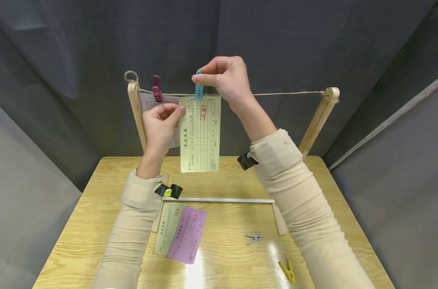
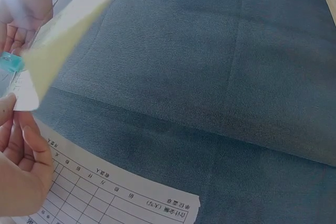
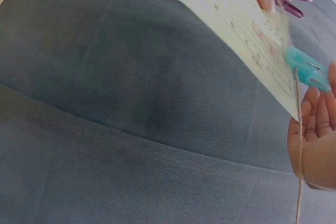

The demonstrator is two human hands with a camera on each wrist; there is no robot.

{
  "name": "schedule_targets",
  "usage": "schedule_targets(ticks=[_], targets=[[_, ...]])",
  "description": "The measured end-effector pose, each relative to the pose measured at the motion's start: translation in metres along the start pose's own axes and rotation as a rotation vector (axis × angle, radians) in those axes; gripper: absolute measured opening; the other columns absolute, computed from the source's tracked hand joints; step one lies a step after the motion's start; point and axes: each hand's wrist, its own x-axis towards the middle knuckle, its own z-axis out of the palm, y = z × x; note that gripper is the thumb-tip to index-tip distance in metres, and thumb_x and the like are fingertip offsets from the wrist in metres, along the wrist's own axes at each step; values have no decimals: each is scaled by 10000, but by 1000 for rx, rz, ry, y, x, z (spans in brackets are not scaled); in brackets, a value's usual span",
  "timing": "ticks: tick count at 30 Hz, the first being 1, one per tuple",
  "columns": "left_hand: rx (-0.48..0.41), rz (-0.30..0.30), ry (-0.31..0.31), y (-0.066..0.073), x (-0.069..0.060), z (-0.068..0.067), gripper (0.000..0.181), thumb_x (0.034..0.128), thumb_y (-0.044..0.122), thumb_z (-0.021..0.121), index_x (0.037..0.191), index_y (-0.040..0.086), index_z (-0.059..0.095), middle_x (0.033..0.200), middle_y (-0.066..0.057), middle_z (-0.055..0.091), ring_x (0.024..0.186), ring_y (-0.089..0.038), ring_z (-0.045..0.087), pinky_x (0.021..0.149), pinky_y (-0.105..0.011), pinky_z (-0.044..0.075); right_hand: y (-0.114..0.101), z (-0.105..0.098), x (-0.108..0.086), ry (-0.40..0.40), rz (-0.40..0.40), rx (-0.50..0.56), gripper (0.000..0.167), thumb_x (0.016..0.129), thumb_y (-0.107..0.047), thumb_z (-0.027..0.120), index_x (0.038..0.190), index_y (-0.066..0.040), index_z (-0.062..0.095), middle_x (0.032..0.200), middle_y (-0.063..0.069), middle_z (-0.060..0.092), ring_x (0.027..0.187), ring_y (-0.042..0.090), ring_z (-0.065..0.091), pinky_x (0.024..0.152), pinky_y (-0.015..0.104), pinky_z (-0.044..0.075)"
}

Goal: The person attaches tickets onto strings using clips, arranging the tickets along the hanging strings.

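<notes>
A pale yellow printed slip (image 1: 200, 136) hangs upright against a thin twine line (image 1: 287, 93). My left hand (image 1: 160, 126) pinches its upper left edge between thumb and finger. My right hand (image 1: 231, 78) pinches the top of a blue clothespin (image 1: 199, 91), whose lower end sits over the line and the slip's top edge. In the right wrist view, the blue clothespin (image 3: 308, 69) meets both paper and twine. Behind my left hand, a whitish slip (image 1: 175, 138) hangs from the line under a dark magenta clothespin (image 1: 156, 88), partly hidden.
Wooden posts, left (image 1: 135, 106) and right (image 1: 319, 120), carry the line. On the table (image 1: 233, 249), a purple slip (image 1: 187, 236) overlaps a pale green slip (image 1: 164, 228). A grey clothespin (image 1: 254, 239) and a yellow clothespin (image 1: 287, 271) lie to the right. A white bar (image 1: 219, 200) spans the frame's base.
</notes>
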Motion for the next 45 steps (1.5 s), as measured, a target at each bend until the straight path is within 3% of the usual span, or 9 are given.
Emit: schedule_targets(ticks=[9,12,16,23,35,40,45], targets=[[-26,14,3,0,0,0,87,780,2,691,771,-73,649,633,58,609,531,-57,491,473,-170,404,6,1,-2,-42,18,-86,111,701,-55,777,706,4,683,635,22,630,703,191,525,540,273,361],[-33,29,6,1,0,0,42,779,-10,688,742,-3,669,635,56,610,533,-59,492,475,-174,402,6,2,-3,-52,27,-116,126,704,-76,780,736,3,687,653,26,638,706,193,539,551,275,383],[-39,38,7,1,0,1,117,781,-16,683,716,82,679,644,54,615,543,-61,504,494,-176,410,5,2,-4,-68,50,-154,155,714,-109,777,788,-2,692,693,39,652,717,195,568,588,281,425],[-37,38,2,-1,0,1,43,791,-20,670,773,-58,660,650,49,618,545,-69,509,503,-182,420,5,1,-4,-97,95,-165,207,722,-127,773,860,-1,685,739,51,656,705,200,589,628,274,451],[-30,41,-12,-2,0,1,142,790,29,690,790,-102,635,641,78,609,536,-51,489,475,-172,401,6,-5,-3,-180,98,-203,329,755,-177,748,1025,-12,659,841,62,657,793,172,595,737,263,457],[-22,29,-21,-3,0,0,147,795,31,686,800,-106,634,642,82,611,542,-51,496,485,-171,414,4,-6,-4,-183,112,-184,468,761,-163,740,1183,-25,588,884,72,656,857,148,606,797,248,457],[-23,2,-21,-4,-2,0,196,785,90,710,807,-91,639,651,86,622,556,-50,513,496,-170,427,3,-8,-7,-155,107,-171,494,746,-175,754,1193,-45,587,979,79,659,897,140,607,802,252,465]])
